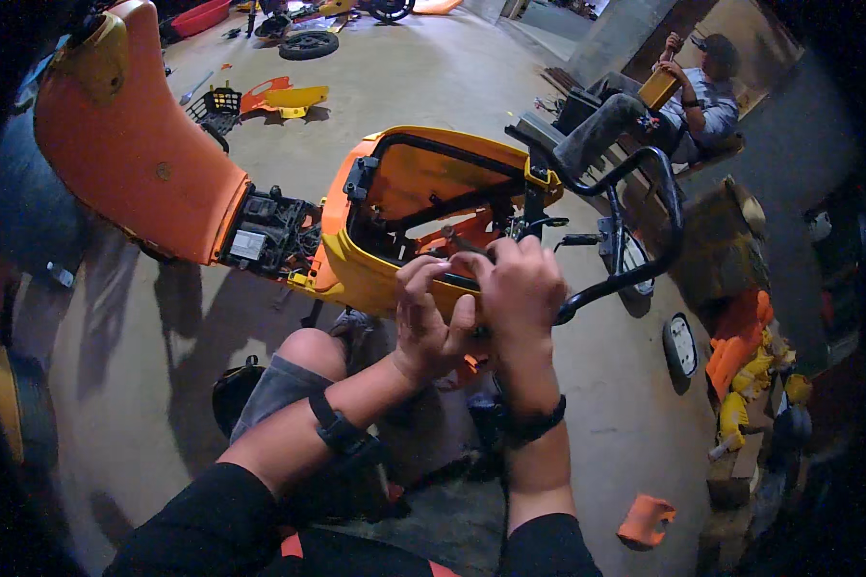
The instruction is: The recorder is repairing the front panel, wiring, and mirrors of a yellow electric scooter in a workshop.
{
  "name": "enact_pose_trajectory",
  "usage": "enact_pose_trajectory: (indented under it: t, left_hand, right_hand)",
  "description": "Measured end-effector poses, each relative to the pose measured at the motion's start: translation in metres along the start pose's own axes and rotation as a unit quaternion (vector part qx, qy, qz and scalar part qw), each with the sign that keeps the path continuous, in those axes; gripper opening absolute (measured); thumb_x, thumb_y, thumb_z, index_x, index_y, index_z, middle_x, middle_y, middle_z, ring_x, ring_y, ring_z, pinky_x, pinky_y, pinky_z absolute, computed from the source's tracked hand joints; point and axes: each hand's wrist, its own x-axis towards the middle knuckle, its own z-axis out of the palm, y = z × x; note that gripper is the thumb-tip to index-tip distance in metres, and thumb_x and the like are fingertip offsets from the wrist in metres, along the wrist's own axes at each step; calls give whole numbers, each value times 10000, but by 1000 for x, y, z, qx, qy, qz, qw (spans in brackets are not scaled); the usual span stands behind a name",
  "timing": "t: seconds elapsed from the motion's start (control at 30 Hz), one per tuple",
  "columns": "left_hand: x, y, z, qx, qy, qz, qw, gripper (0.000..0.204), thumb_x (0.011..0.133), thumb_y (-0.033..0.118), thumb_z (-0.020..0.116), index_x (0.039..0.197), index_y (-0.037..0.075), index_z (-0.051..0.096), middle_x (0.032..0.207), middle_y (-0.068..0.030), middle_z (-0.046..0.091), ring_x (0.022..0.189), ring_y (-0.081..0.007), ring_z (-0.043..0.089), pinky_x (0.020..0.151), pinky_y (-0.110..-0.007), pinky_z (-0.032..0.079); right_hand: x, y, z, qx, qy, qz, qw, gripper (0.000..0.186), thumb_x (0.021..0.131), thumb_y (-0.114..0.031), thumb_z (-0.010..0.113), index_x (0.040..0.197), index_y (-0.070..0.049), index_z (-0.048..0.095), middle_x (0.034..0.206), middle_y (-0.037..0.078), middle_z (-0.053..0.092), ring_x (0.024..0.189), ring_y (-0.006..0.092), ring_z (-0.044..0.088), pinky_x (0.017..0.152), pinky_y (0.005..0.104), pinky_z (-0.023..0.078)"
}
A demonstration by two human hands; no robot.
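An orange scooter body (pixel 154 144) stands partly stripped before me. Its yellow-edged rear shell (pixel 335 252) surrounds a black-rimmed opening. At that opening's near edge, my left hand (pixel 425 327) has loosely bent fingers, its thumb standing apart. Close against its fingertips, my right hand (pixel 524 288) is closed in a pinch; whatever it grips is hidden by the fingers. A brownish rod-like piece (pixel 464 238) shows just beyond my right hand, and I cannot tell whether it is held. Beside that hand, a black tubular frame (pixel 672 226) curves out to the right.
Another person (pixel 710 106) sits at the upper right holding a yellow part (pixel 658 88). Orange and yellow panels (pixel 293 98), a black basket (pixel 217 108) and a wheel (pixel 308 44) lie beyond the scooter. An orange piece (pixel 646 520) rests on the floor, lower right.
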Motion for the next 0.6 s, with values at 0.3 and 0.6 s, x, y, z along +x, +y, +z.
enact_pose_trajectory:
  t: [0.3,0.6]
  left_hand:
    - [9,3,1,111,-165,13,980,376,885,320,681,1159,72,614,1057,-91,652,1122,-290,558,1078,-466,322]
    - [14,9,-4,126,-176,35,976,316,848,338,729,1045,99,668,1023,-63,676,1066,-296,590,1034,-467,350]
  right_hand:
    - [34,49,2,116,-101,259,953,550,891,-559,714,893,-9,729,856,227,725,848,422,706,763,492,533]
    - [20,55,-14,24,-77,316,945,591,965,-561,590,929,19,693,902,264,722,897,455,700,831,531,531]
